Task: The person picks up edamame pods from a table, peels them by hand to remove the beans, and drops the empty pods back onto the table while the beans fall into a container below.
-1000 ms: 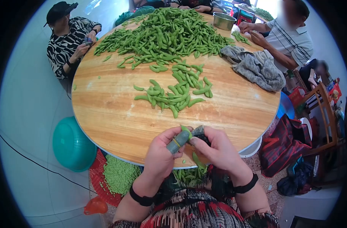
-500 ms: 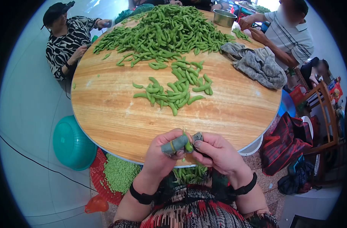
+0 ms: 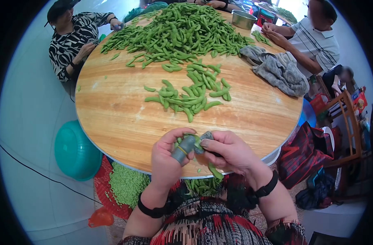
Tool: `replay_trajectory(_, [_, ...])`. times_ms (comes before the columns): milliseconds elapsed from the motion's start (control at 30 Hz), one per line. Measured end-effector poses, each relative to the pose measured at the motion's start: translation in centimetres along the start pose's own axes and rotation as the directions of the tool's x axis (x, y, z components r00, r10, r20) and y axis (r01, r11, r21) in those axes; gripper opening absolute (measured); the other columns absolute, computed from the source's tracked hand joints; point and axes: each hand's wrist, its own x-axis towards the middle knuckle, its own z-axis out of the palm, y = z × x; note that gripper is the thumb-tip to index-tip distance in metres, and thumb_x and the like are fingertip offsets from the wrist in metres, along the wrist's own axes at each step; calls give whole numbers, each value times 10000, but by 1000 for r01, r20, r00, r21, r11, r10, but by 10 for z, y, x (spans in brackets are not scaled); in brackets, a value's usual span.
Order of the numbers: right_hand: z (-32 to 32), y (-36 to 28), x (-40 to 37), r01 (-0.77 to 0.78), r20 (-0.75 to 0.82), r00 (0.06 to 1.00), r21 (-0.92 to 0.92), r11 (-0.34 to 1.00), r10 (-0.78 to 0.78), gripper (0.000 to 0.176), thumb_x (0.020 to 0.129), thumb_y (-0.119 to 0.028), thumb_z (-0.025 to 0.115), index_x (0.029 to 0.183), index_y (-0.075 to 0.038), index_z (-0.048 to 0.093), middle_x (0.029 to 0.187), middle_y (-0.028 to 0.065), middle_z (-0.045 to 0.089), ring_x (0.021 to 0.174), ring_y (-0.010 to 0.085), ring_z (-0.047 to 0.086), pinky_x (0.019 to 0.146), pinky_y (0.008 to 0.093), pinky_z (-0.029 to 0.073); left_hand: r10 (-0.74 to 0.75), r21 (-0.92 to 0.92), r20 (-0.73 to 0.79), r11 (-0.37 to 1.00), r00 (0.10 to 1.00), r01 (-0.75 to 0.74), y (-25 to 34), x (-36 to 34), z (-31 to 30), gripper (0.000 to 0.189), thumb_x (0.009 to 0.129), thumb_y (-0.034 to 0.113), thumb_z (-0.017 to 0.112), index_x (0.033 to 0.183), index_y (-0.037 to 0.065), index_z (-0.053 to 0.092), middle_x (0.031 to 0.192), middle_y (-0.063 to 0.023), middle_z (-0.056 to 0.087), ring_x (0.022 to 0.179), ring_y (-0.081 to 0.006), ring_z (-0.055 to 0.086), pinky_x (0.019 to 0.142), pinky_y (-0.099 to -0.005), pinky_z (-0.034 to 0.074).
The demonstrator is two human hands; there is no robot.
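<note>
My left hand [image 3: 166, 153] is closed at the table's near edge around green soybeans [image 3: 178, 141], with a grey-green finger sleeve [image 3: 184, 150] with a yellow band on one finger. Close against it, my right hand [image 3: 231, 152] pinches with a grey finger cover [image 3: 206, 139]; a bit of green pod shows between the two hands. Below the right hand's fingers hangs a soybean pod [image 3: 215, 170]. A small pile of soybean pods [image 3: 194, 98] lies ahead on the wooden table [image 3: 125, 110], and more pods [image 3: 203, 185] are below the table edge near my lap.
A large heap of pods [image 3: 178, 34] covers the table's far part. A grey cloth [image 3: 282, 75] and a metal bowl [image 3: 243, 19] are at right. Shelled beans [image 3: 128, 185] fill a red basket [image 3: 102, 179] beside a teal tub [image 3: 74, 151]. People sit left and right.
My hands have shifted slightly up and closer together, and the left sleeve has tilted more upright. The pod between my hands has dropped below the right fingers. The right-hand person's hands have moved.
</note>
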Motion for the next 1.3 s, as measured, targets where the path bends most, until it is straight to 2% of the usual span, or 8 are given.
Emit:
replay_trajectory(67, [-2,-15,17,66,37,998,-299,952,-58,240,875,-222,539,728,-32,531,557,33,532,467,97,484,438,246,372,27,-68,-7,997,1000,-28,-1,3,-12,215,835,-12,532,1047,0,565,885,-46,572,643,-54,506,475,-128,323])
replay_trajectory(233, [11,-36,61,157,194,776,-981,-114,-601,158,806,-162,557,785,-9,522,638,200,588,627,310,621,553,382,487,57,-162,-97,984,994,-72,-3,6,-23,235,809,-69,449,954,-7,623,787,-39,587,626,-54,473,503,-141,314])
replay_trajectory(467, [-1,-22,47,-45,91,866,-965,-257,-491,113,766,-86,534,827,5,505,629,175,596,579,343,602,538,429,488,-157,29,34,987,987,156,4,-5,-16,179,792,-46,557,941,-5,648,868,-43,586,735,-94,533,610,-192,412])
replay_trajectory(700, [-17,-9,15,-95,16,824,-982,-166,-567,179,812,-176,566,774,-10,512,602,182,567,572,346,575,532,432,453,-8,252,389,963,921,-98,-9,-7,-5,181,796,47,642,966,-14,643,858,-24,546,772,-99,510,674,-216,406])
replay_trajectory(767, [-24,-7,10,-69,41,783,-986,-152,-620,184,825,-177,563,784,-2,524,584,152,568,542,304,581,506,402,451,-312,-146,287,920,906,363,-6,-10,-3,261,831,98,613,1063,-21,596,875,-19,537,713,-67,484,569,-179,365])
replay_trajectory(867, [-22,-15,-5,133,-138,870,-858,495,-473,176,845,-175,561,850,1,552,559,74,543,461,154,519,433,294,410,-215,-251,153,935,964,249,-3,-6,5,343,855,133,588,1154,-27,533,886,-18,542,663,-37,454,497,-156,303])
replay_trajectory(933, [-11,-22,-20,-15,-89,996,-91,996,7,190,885,-196,536,890,-7,558,554,-24,478,443,42,389,402,200,298,-263,-333,212,886,941,322,5,-5,8,315,852,127,591,1130,-13,544,895,-21,547,657,-32,449,492,-155,298])
replay_trajectory(1300, [8,7,-29,180,6,983,-150,972,-181,208,960,-192,420,856,-41,518,691,-28,508,543,24,398,471,176,314,-156,-315,57,934,986,166,-8,-3,7,109,825,68,600,928,39,581,823,-33,579,645,-30,461,494,-159,311])
